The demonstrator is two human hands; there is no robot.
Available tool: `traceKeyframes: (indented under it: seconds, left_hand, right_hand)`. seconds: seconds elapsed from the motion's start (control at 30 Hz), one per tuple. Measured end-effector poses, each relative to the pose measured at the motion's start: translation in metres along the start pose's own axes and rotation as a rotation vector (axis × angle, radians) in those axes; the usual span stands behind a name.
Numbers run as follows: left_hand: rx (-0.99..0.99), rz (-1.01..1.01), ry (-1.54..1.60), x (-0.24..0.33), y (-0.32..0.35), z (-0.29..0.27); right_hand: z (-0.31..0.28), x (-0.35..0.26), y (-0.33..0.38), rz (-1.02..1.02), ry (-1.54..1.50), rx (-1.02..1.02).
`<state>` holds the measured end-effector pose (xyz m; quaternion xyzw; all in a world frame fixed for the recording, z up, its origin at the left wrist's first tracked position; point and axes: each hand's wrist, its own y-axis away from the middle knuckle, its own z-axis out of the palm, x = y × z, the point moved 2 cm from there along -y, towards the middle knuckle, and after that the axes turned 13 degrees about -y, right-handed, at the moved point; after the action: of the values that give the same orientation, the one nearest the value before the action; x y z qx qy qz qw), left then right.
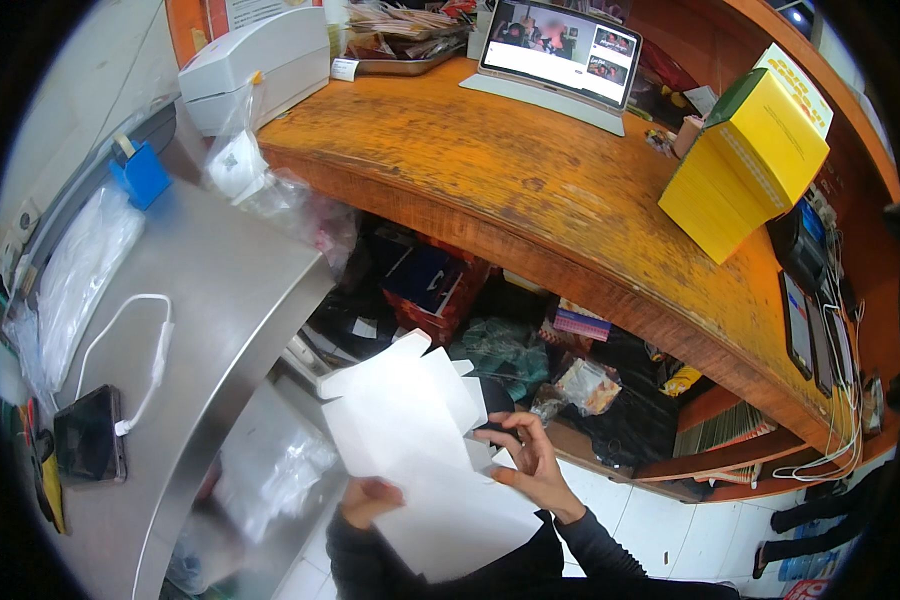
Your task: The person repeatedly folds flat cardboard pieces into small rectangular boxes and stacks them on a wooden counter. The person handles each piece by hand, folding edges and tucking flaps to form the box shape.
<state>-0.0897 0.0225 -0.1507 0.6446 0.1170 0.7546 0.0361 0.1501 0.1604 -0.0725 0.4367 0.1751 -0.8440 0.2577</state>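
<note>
flat white carton long axis ran upper-left to lower-right, flaps up-left | left hand pinched lower edge | right hand fingers curled on right edge

- A worn orange wooden counter curves across the top.
- A steel worktop stands at left.
- White floor tiles show below.

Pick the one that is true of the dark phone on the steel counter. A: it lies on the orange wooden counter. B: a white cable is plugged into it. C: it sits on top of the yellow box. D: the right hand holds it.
B: the phone lies on the steel counter with a white cable running into its corner.
</note>
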Motion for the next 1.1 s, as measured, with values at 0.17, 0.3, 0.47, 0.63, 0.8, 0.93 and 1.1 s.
traceKeyframes:
  seconds: [0.17, 0.3, 0.47, 0.63, 0.8, 0.93, 1.1]
  left_hand:
    - [0.136, 0.024, 0.237, -0.001, 0.001, 0.013]
    - [0.047, 0.258, 0.569, 0.016, -0.002, 0.03]
    - [0.187, -0.112, 0.375, 0.044, 0.002, 0.057]
    - [0.105, 0.039, 0.056, 0.065, -0.014, 0.078]
    - [0.329, 0.255, -0.273, 0.059, -0.014, 0.086]
    - [0.497, 0.274, -0.175, 0.059, -0.002, 0.089]
    - [0.599, 0.261, -0.22, 0.065, 0.014, 0.101]
  right_hand:
    - [-0.006, 0.006, 0.01, 0.613, 0.319, 0.029]
    - [0.0, 0.005, 0.007, 0.464, 0.265, 0.169]
    - [0.02, -0.006, 0.002, 0.138, 0.591, 0.266]
    - [0.048, -0.022, 0.014, -0.125, 0.769, 0.255]
    - [0.059, -0.01, 0.023, 0.048, 0.632, 0.123]
    - [0.055, 0.002, 0.018, 0.203, 0.367, 0.174]
    - [0.058, 0.006, 0.023, 0.104, 0.425, 0.284]
